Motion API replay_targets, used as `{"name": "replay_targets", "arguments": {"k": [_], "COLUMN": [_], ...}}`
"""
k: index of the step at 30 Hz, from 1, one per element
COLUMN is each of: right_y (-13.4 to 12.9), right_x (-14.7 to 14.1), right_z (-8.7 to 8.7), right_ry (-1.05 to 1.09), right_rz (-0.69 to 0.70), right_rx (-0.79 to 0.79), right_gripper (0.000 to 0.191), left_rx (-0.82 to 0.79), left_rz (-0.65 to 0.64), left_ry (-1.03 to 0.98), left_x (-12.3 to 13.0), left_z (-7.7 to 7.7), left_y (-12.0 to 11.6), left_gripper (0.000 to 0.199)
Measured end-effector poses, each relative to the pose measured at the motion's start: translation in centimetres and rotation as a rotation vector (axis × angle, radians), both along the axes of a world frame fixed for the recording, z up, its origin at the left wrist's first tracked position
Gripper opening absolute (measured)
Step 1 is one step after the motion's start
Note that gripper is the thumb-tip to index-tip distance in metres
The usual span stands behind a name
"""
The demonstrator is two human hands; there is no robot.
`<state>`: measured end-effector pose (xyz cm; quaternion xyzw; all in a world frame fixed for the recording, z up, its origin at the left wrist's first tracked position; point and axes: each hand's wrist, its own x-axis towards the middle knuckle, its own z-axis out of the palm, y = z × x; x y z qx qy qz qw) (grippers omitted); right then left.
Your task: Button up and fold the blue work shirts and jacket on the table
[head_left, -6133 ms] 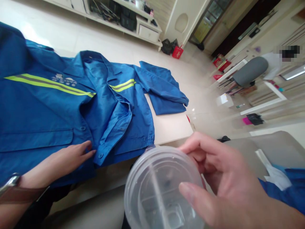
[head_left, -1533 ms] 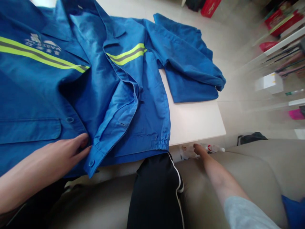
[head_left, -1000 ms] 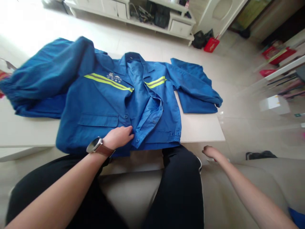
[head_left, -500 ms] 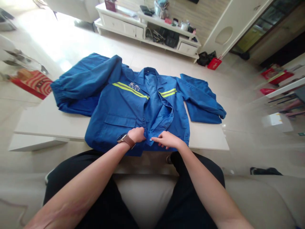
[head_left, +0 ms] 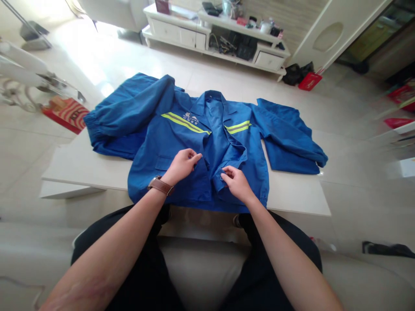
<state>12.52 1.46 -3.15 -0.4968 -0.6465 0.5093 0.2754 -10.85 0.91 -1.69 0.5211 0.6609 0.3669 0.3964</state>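
A blue work jacket (head_left: 181, 138) with yellow-and-grey stripes and a white printed logo lies spread face up, its front parted down the middle. My left hand (head_left: 184, 166), with a brown-strapped watch (head_left: 161, 185) on the wrist, is closed in a pinch at the front panel, beside the opening. Its fingertips partly hide the cloth there. On the other side of the opening, my right hand (head_left: 236, 182) pinches the opposite front edge near a small button. Both sleeves reach outward, and more blue folded cloth (head_left: 283, 160) lies under the right-hand one.
The jacket rests on a low white table (head_left: 301, 194). A red-and-white paper bag (head_left: 66, 114) stands beyond its left end. Across the floor is a white TV cabinet (head_left: 177, 36) holding small items, with a red bag (head_left: 310, 80) by its right end.
Both hands have moved up from the bottom hem along the front opening. The right hand now pinches the front edge higher up. The camera view has shifted slightly left.
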Motion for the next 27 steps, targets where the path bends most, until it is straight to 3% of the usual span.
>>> {"name": "replay_targets", "arguments": {"k": [3, 6, 8, 11, 14, 18, 20, 27], "right_y": [-0.5, -0.7, -0.6, -0.2, -0.4, -1.5, -2.0, -0.9], "right_x": [0.1, 0.3, 0.5, 0.8, 1.0, 0.8, 0.5, 0.1], "right_z": [-0.2, -0.1, 0.0, 0.1, -0.1, -0.8, -1.2, -2.0], "right_ry": [0.014, -0.025, -0.065, -0.137, -0.28, -0.496, -0.562, -0.59], "right_rz": [0.008, -0.004, -0.042, -0.072, 0.02, 0.198, 0.243, 0.242], "right_rx": [-0.015, 0.019, 0.092, 0.157, 0.118, 0.105, 0.101, 0.115], "right_gripper": [0.028, 0.027, 0.025, 0.025, 0.032, 0.053, 0.059, 0.059], "left_rx": [-0.006, -0.046, -0.072, -0.067, -0.138, -0.405, -0.48, -0.451], "left_rz": [0.01, -0.151, -0.277, -0.292, -0.239, -0.436, -0.437, -0.373], "left_ry": [0.123, 0.273, 0.327, 0.445, 0.649, 0.782, 0.784, 0.799], "left_x": [0.6, 1.6, 2.1, 1.8, 0.7, 0.1, 0.5, 1.9], "left_z": [0.0, -0.8, -1.1, -0.8, -0.4, -1.5, -2.3, -2.9], "left_y": [-0.2, -1.1, -1.6, -1.9, -2.2, -2.9, -3.2, -2.7], "left_gripper": [0.028, 0.016, 0.019, 0.022, 0.038, 0.078, 0.093, 0.093]}}
